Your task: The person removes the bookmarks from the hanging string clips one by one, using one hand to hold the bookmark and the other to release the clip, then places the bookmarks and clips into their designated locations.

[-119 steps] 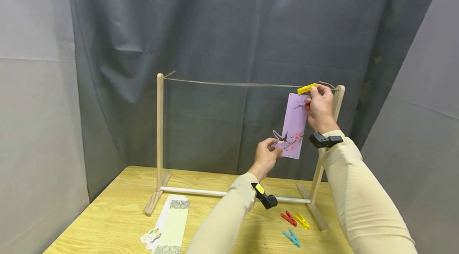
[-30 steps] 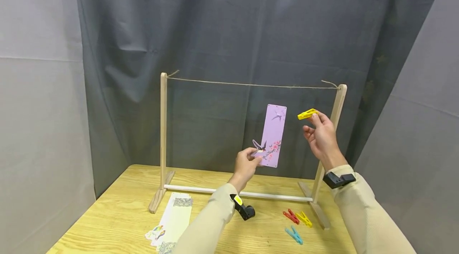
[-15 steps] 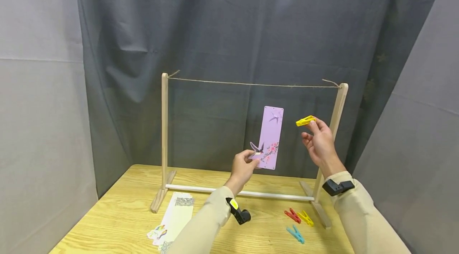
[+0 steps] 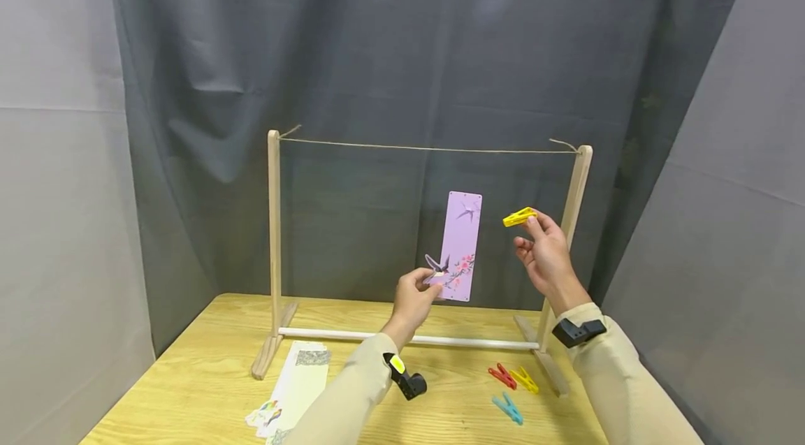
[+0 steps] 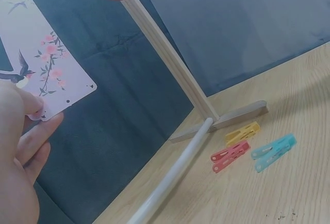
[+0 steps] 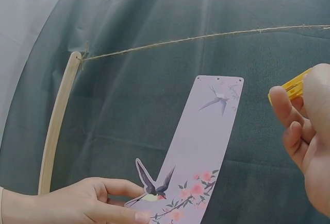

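My left hand (image 4: 411,302) pinches a purple bookmark (image 4: 460,235) by its lower left edge, where a swallow cutout juts out. Pink blossoms and a second swallow decorate the bookmark, which stands nearly upright below the twine (image 4: 402,147). To its right, my right hand (image 4: 548,256) pinches a yellow clothespin (image 4: 519,216) between thumb and forefinger, its other fingers loosely curled. In the right wrist view the bookmark (image 6: 206,126) and the clothespin (image 6: 293,86) are apart. The left wrist view shows fingers behind the bookmark's bottom edge.
The twine spans two wooden posts (image 4: 274,235) joined by a white rod (image 4: 440,341). On the table (image 4: 189,368) lie a red clothespin (image 4: 502,375), another yellow one (image 4: 525,380) and a blue one (image 4: 507,408) at right. Pale bookmarks (image 4: 302,389) lie at left.
Both hands have come down from the twine and moved left, still holding the bookmark and the yellow clothespin. The clothespin, earlier up at the twine, is now below it and apart from the bookmark.
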Available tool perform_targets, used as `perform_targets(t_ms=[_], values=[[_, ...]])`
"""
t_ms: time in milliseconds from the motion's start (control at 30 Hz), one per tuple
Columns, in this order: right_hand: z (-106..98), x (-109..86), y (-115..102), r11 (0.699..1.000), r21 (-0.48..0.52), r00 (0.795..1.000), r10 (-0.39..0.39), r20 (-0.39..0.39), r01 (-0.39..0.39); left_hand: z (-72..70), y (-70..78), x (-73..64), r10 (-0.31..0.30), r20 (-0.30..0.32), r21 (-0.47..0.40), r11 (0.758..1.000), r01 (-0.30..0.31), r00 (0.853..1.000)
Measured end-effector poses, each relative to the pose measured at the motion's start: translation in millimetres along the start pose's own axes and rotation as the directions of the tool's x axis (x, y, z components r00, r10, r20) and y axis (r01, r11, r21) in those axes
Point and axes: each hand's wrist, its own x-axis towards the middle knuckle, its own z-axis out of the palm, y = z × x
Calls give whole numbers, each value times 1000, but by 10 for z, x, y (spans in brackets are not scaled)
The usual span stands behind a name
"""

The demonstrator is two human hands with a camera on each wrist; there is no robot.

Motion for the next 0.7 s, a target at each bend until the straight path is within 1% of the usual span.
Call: perform_targets(t_ms=[167, 333, 433, 500, 600, 700], values=[[1, -19, 27, 1000, -12, 1000, 1, 22, -1, -69, -19, -23, 18, -16, 40, 999, -17, 1000], [-10, -51, 36, 999, -53, 1000, 9, 17, -8, -118, 11, -59, 13, -24, 85, 996, -11, 1000], [-20, -69, 66, 997, -82, 1000, 17, 16, -15, -147, 101, -132, 9, -19, 95, 995, -7, 1000], [-28, -81, 91, 996, -88, 1000, 17, 22, -15, -165, 198, -198, 1, -11, 92, 996, 0, 1000], [-33, -96, 130, 996, -91, 1000, 15, 27, -13, -213, 343, -302, -4, 7, 72, 997, 4, 1000], [-36, -114, 162, 995, -95, 999, 17, 33, -14, -265, 417, -365, 0, 14, 52, 999, -1, 1000]])
